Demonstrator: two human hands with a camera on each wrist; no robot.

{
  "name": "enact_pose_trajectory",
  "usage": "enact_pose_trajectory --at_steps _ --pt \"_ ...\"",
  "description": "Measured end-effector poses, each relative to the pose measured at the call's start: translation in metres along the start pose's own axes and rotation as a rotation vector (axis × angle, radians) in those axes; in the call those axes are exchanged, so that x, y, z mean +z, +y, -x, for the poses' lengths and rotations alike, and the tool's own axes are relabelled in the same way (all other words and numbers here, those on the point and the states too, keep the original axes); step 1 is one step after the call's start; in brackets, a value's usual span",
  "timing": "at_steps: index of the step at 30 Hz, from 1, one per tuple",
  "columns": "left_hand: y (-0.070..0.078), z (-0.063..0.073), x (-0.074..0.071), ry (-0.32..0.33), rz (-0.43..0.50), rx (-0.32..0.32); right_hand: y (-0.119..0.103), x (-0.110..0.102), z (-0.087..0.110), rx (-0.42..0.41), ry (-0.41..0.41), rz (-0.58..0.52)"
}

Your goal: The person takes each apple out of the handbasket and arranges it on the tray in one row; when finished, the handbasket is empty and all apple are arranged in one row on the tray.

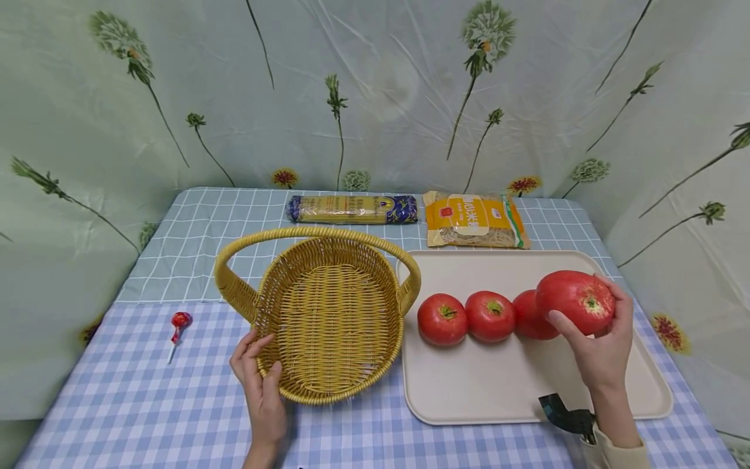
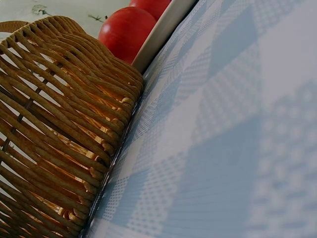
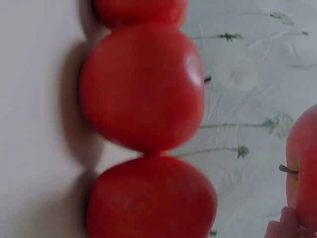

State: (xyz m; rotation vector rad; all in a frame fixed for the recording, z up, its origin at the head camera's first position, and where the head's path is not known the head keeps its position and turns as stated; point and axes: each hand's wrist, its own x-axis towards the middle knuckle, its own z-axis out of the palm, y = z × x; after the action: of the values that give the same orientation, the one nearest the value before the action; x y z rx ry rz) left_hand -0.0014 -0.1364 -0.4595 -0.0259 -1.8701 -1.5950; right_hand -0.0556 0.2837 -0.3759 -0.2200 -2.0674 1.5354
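Note:
My right hand (image 1: pixel 600 345) grips a red apple (image 1: pixel 562 299) raised over the right part of the beige tray (image 1: pixel 469 391). Its stem and my fingertips show at the right edge of the right wrist view. Three more red apples (image 1: pixel 443 319) sit in a row on the tray; the held one partly covers the rightmost in the head view. With fingers over the near left rim, my left hand (image 1: pixel 263 397) holds the yellow wicker basket (image 1: pixel 331 326), whose inside holds nothing. The basket's woven wall (image 2: pixel 59 129) fills the left of the left wrist view.
A wrapped red lollipop (image 1: pixel 181 320) lies left of the basket. Behind stand a blue-and-yellow noodle packet (image 1: pixel 351 209) and an orange noodle bag (image 1: pixel 474 220) near the back edge. The basket's tall handle (image 1: pixel 316 232) arches up. A flowered curtain (image 1: pixel 387 98) surrounds the table.

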Motion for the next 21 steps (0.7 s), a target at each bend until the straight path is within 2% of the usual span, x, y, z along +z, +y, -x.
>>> enact_pose_trajectory --at_steps 8,12,17,19,21 --pt "0.000 0.000 0.000 -0.004 -0.002 -0.008 0.013 -0.013 -0.007 0.052 0.055 0.112" --pt "0.000 0.000 0.000 -0.005 -0.007 -0.007 0.023 -0.019 -0.012 0.082 0.075 0.066" --pt "0.000 0.000 0.000 -0.005 -0.005 -0.002 0.072 -0.038 -0.028 0.080 0.071 0.038" --pt "0.000 0.000 0.000 -0.006 -0.004 -0.001 0.085 -0.043 -0.033 0.091 0.079 0.025" --pt "0.000 0.000 0.000 -0.007 -0.004 0.002 0.077 -0.041 -0.032 0.127 0.098 0.002"
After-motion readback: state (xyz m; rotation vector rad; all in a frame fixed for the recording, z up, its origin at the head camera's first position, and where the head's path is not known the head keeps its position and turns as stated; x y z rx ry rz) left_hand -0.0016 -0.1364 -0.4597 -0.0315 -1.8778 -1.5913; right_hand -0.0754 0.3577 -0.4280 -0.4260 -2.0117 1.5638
